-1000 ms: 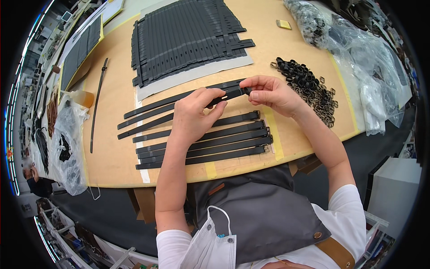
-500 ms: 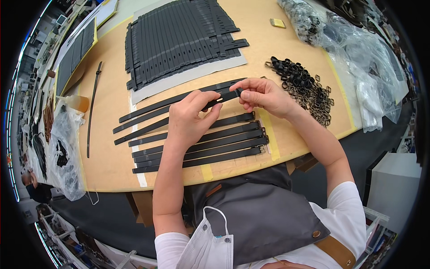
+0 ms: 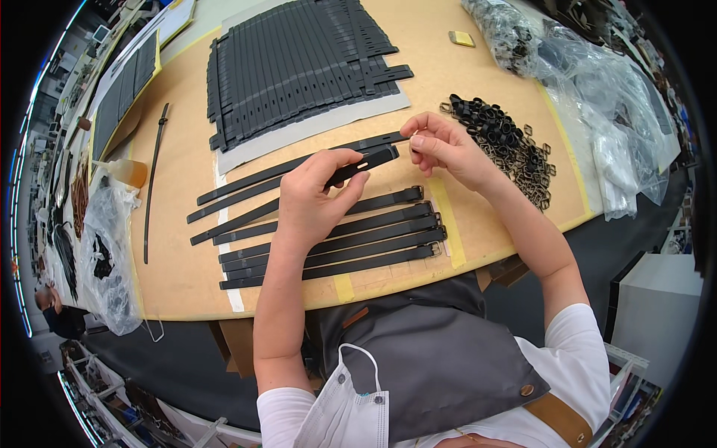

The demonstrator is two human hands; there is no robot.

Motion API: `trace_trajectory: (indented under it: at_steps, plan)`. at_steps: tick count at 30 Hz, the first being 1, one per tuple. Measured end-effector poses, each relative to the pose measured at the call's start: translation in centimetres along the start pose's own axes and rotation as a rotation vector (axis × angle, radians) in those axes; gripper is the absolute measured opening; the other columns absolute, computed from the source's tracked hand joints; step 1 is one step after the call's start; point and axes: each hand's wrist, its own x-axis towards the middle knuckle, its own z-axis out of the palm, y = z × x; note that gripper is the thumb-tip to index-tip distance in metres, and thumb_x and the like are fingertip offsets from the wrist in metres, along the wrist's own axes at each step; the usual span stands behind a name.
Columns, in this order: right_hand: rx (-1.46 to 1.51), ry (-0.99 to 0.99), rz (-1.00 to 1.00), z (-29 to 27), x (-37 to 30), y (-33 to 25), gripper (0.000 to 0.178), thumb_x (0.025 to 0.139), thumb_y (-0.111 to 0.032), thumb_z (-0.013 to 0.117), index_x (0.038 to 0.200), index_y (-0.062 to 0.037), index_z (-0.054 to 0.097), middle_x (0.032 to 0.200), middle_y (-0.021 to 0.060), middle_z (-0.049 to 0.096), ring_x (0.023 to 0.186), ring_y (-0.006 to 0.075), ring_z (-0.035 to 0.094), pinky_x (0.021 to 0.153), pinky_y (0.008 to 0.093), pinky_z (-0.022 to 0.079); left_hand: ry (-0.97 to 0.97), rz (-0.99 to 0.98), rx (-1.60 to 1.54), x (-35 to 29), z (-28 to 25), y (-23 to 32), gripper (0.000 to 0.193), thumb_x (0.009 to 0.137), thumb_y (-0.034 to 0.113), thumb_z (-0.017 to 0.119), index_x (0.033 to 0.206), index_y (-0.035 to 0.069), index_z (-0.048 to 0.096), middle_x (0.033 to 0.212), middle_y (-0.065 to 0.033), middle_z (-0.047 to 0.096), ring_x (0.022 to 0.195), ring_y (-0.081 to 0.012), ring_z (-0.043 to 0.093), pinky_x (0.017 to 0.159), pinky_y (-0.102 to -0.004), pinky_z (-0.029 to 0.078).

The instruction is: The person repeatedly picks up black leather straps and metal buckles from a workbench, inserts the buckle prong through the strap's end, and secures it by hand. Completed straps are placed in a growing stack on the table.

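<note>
My left hand (image 3: 317, 196) is closed on a black leather strap (image 3: 382, 158), thumb below and fingers above. The strap's end is folded over, and an oblong slot shows near the fold. Just to the right of that end, apart from it, my right hand (image 3: 442, 149) pinches something small that its fingers mostly hide. Beneath my hands lie several more black straps (image 3: 254, 181) side by side. The nearer straps (image 3: 358, 240) carry metal buckles (image 3: 435, 249) at their right ends.
Loose buckles (image 3: 532, 175) and black keeper loops (image 3: 485, 123) are heaped at the right. A large stack of slotted black straps (image 3: 299, 67) lies at the far side. Clear plastic bags (image 3: 624, 112) rest far right; a bottle of amber liquid (image 3: 133, 173) stands left.
My right hand has let go of the strap's end and drawn slightly right, fingers pinched. My left hand keeps its hold on the strap.
</note>
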Motion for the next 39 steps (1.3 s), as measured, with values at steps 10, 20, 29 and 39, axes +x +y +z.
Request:
trace_trajectory:
  at_steps: [10,20,29,39]
  plan:
    - [0.237,-0.269,0.264,3.2,-1.1,0.0,0.026,0.109,-0.031,0.061,0.111,-0.0056,0.066,0.077,-0.0022,0.063,0.06,0.0053,0.06,0.058,0.0227,0.052,-0.197,0.097,-0.167,-0.2,1.4,0.1,0.03,0.083,0.001,0.082,0.112,0.003,0.076,0.091,-0.0069,0.074,0.075,-0.016,0.071,0.062,-0.0266,0.054]
    - [0.066,-0.314,0.209,3.0,-1.3,-0.3,0.029,0.106,-0.03,0.067,0.117,-0.0032,0.07,0.096,-0.0001,0.071,0.08,0.0061,0.064,0.071,0.022,0.055,-0.151,0.176,-0.05,-0.5,1.7,-0.4,0.027,0.078,0.005,0.079,0.104,0.004,0.073,0.088,-0.0077,0.073,0.069,-0.0194,0.073,0.059,-0.0289,0.058]
    - [0.24,-0.215,0.177,1.2,-1.0,0.0,0.022,0.105,-0.024,0.069,0.115,-0.004,0.069,0.095,0.0003,0.072,0.08,0.0048,0.066,0.072,0.0195,0.055,-0.07,0.103,0.001,-0.1,1.3,0.4,0.034,0.081,0.013,0.086,0.112,0.007,0.072,0.086,-0.0061,0.071,0.072,-0.0198,0.071,0.063,-0.0297,0.057]
    - [0.281,-0.119,0.152,1.4,-1.2,-0.6,0.021,0.104,-0.022,0.071,0.114,-0.0035,0.07,0.094,0.0025,0.073,0.078,0.0049,0.066,0.072,0.0205,0.056,0.002,0.117,0.117,-0.1,1.0,-0.2,0.028,0.083,0.007,0.086,0.11,0.006,0.077,0.079,-0.0044,0.067,0.064,-0.0133,0.059,0.055,-0.0273,0.043]
